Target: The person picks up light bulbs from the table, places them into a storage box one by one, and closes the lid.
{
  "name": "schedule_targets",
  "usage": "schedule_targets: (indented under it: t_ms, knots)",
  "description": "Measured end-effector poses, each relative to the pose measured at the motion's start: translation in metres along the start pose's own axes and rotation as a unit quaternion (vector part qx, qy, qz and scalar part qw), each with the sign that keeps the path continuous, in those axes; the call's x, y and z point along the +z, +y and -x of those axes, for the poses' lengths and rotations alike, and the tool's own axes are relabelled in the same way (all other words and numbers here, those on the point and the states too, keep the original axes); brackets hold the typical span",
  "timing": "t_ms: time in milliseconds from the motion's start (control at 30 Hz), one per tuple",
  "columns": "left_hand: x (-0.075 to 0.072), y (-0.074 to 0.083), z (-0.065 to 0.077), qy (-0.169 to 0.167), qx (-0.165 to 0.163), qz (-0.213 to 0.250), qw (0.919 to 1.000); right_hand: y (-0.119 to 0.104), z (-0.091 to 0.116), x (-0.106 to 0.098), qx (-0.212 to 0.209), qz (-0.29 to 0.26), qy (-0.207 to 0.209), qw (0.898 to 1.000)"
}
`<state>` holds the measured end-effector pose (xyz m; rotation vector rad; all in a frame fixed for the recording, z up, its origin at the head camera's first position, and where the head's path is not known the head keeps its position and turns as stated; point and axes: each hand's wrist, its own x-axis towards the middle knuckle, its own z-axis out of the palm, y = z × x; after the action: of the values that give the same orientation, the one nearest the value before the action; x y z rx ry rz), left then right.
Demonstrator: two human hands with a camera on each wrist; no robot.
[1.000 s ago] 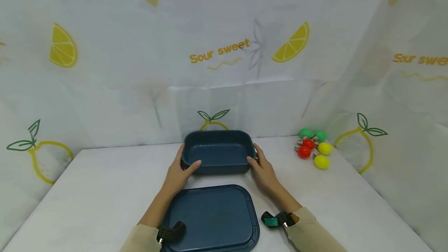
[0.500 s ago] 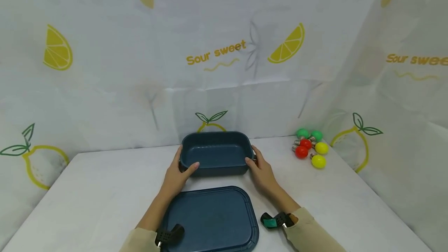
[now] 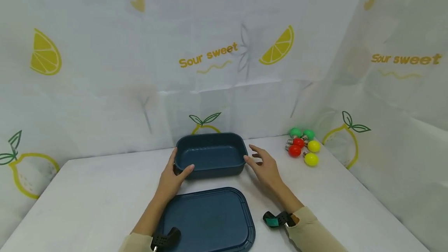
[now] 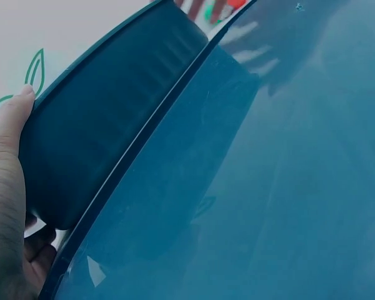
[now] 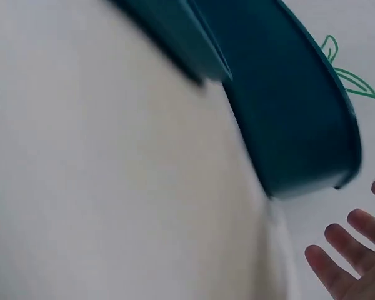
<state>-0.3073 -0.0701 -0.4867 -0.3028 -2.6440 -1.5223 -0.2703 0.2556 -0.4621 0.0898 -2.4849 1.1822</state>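
A dark blue rectangular container point(image 3: 213, 172) stands with its hollow side up near the back wall in the head view. At its left end my left hand point(image 3: 169, 180) grips it, thumb over the front rim and fingers around the side; the left wrist view shows the thumb point(image 4: 15, 115) against the container's corner. Beside the right end, my right hand point(image 3: 266, 168) has its fingers spread and holds nothing. The right wrist view shows a gap between these fingers point(image 5: 353, 247) and the container's wall point(image 5: 287, 125). A dark blue flat lid point(image 3: 208, 221) lies in front, partly under the left forearm.
Several bulb-shaped pieces lie at the back right: green ones point(image 3: 295, 132), red ones point(image 3: 294, 151) and yellow ones point(image 3: 311, 159), with metal screw ends. A white sheet with lemon prints point(image 3: 210, 100) hangs behind the white table point(image 3: 105, 193).
My right hand has let go of the container's right end and its fingers have moved off to the right. The left hand keeps its grip. The head view has turned slightly right.
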Motion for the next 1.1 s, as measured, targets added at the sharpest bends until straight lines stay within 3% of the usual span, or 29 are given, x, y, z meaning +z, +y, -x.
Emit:
schedule_targets:
  t_ms: [200, 367, 500, 667, 767, 1100]
  knots:
    - [0.000, 0.002, -0.001, 0.005, 0.002, -0.001, 1.0000, 0.005, -0.008, -0.039, -0.026, 0.057, 0.038, 0.997]
    - [0.000, 0.002, 0.000, 0.004, 0.001, 0.002, 1.0000, 0.026, -0.011, -0.068, -0.077, 0.117, 0.092, 0.986]
    - [0.000, 0.000, 0.002, 0.001, 0.000, 0.006, 1.0000, 0.045, -0.010, -0.085, -0.089, 0.140, 0.138, 0.976]
    - [0.002, -0.002, -0.001, 0.001, 0.010, 0.006, 0.9999, 0.059, -0.011, -0.103, -0.067, 0.147, 0.187, 0.969]
    - [0.002, -0.002, -0.002, -0.001, 0.015, 0.006, 0.9999, 0.065, -0.009, -0.110, -0.033, 0.141, 0.206, 0.968]
    - [0.002, -0.002, -0.001, -0.005, 0.004, -0.002, 1.0000, 0.088, 0.000, -0.115, 0.058, 0.192, 0.207, 0.958]
